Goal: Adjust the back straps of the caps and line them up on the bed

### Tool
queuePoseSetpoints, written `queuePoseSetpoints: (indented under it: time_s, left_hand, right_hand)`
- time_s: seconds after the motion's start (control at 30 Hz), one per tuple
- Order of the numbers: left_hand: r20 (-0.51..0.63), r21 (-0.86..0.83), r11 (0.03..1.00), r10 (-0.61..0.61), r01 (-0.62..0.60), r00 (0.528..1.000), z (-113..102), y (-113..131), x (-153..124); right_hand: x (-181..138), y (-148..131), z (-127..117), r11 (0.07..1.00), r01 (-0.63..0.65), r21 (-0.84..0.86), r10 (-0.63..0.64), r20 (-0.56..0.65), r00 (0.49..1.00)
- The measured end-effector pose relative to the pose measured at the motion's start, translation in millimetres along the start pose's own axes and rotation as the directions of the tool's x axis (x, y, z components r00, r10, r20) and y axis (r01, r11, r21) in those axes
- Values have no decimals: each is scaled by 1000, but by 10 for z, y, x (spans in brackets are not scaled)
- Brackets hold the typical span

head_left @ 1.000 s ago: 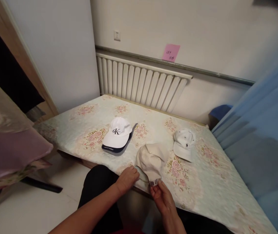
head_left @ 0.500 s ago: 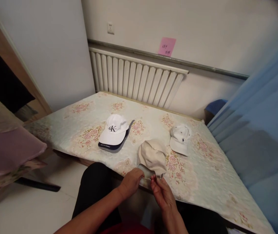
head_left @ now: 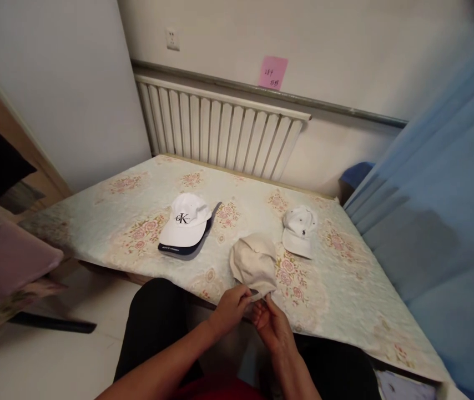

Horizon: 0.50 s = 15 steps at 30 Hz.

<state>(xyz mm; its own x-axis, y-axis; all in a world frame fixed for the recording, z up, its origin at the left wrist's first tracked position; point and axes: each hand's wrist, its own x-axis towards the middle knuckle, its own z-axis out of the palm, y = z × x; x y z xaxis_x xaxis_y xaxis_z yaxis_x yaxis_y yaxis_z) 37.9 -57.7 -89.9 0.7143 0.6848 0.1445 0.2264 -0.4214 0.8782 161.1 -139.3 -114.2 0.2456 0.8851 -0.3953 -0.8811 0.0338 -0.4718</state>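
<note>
A beige cap (head_left: 253, 258) lies at the near edge of the flowered bed cover, its strap end toward me. My left hand (head_left: 233, 306) pinches the strap on one side of the cap's back opening. The fingertips of my right hand (head_left: 271, 322) are closed on the strap's other side, just beside the left. The fingers partly hide the strap and its fastening. Further left sits a white cap (head_left: 190, 218) with black letters, resting on a dark navy brim. To the right is a smaller white cap (head_left: 301, 229) with a small dark emblem.
The bed cover (head_left: 107, 222) reaches back to a white radiator (head_left: 220, 125) on the wall. A blue curtain (head_left: 440, 222) hangs at the right. A pink cloth-covered seat (head_left: 8, 261) stands at the left, and a pink note (head_left: 273, 72) is on the wall.
The cap's back opening has narrowed from a wide dark gap to a small one, and my hands have come closer together. The view has shifted slightly to the right.
</note>
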Motion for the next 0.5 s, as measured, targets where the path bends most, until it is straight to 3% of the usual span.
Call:
queuePoseSetpoints:
  time_s: [0.23,0.43,0.5]
  left_hand:
    - [-70,-96,994,-56,49,996,93,43,42]
    - [-70,-139,990,-17,7,997,105,114,57]
    - [-82,-199,979,-66,48,994,136,151,68]
  right_hand:
    - [-58,-38,105,991,-60,-123,64,26,998]
    - [-103,-58,167,965,-14,-261,18,11,1000]
    - [-123,-51,205,961,-11,-275,10,-3,1000]
